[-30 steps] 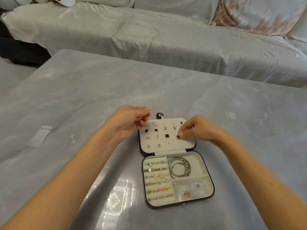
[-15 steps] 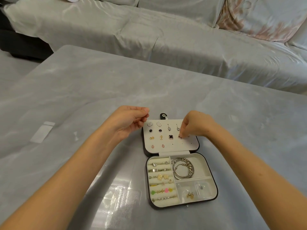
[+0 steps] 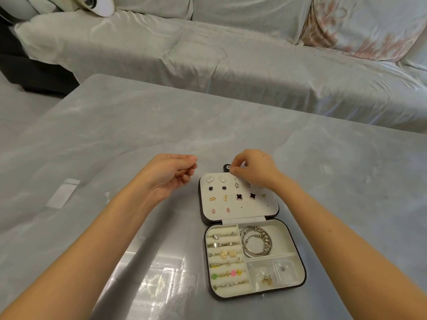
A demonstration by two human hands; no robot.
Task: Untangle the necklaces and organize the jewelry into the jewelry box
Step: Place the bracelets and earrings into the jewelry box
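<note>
The jewelry box (image 3: 280,236) lies open and flat on the counter (image 3: 115,135), just ahead of me and a little to the right. Its tray is nearest me, and its earring panel (image 3: 258,210) is folded away toward the sofa (image 3: 231,54). The tray looks nearly full. Rings (image 3: 223,244) sit in the rolls on the left, bracelets (image 3: 255,242) are coiled in the far right compartment, and small clear bags (image 3: 265,276) lie in the near right one. Pairs of studs fill the left of the panel, among them two dark clover studs (image 3: 240,196). The holes to the right are bare.

My right hand (image 3: 256,173) is over the panel's far edge, just beside the snap tab (image 3: 227,167), with its fingertips drawn together. I cannot tell if they hold a stud, a backing or the panel's rim. My left hand (image 3: 168,175) hovers off the box to the left, thumb meeting curled fingers. I cannot see whether anything tiny sits between them.

I judge the step in hand to be seating an earring in the top row. To do it well, I would brace the panel with the left hand so it cannot flex. I would bring the post square to its hole, press straight down, and avoid brushing the neighbouring drop earring (image 3: 236,184).

Empty clear packets (image 3: 171,285) lie on the counter near me.
</note>
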